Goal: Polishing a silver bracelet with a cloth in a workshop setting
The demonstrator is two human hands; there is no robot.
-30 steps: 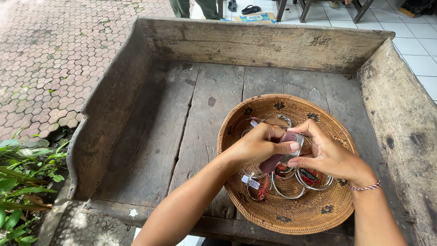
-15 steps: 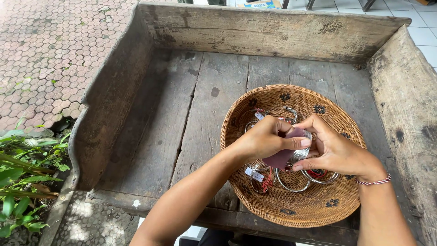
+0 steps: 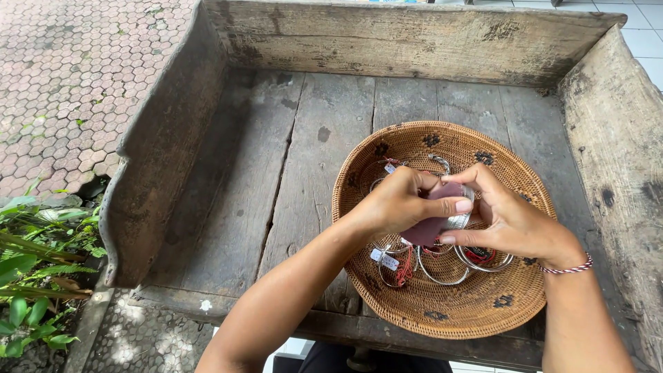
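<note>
Weathered grey wood makes up the big plank tray with raised sides, and a round woven rattan basket with small dark motifs sits toward its right front corner. Over the middle of that basket the left hand and the right hand meet, both closed around one small piece: a silver metal bangle wrapped partly in a dark maroon cloth. The left thumb and fingers pinch the cloth down against the metal; the right fingertips hold the far side of the band from beneath and behind. Neither hand is open.

To my eye this is the rubbing step, the cloth being worked along the band while the other hand steadies it. The next move seems to call for turning the bangle a little within the right fingers so an unrubbed stretch comes under the cloth, with the grip kept light enough not to bend it.

Below the hands, loose silver wire bangles with red thread and small white paper tags lie on the basket floor near its front edge.

Against the frame from a second ago, the hands have stayed over the basket with the same hold; the view itself has shifted slightly, and the left thumb now lies further across the cloth.
</note>
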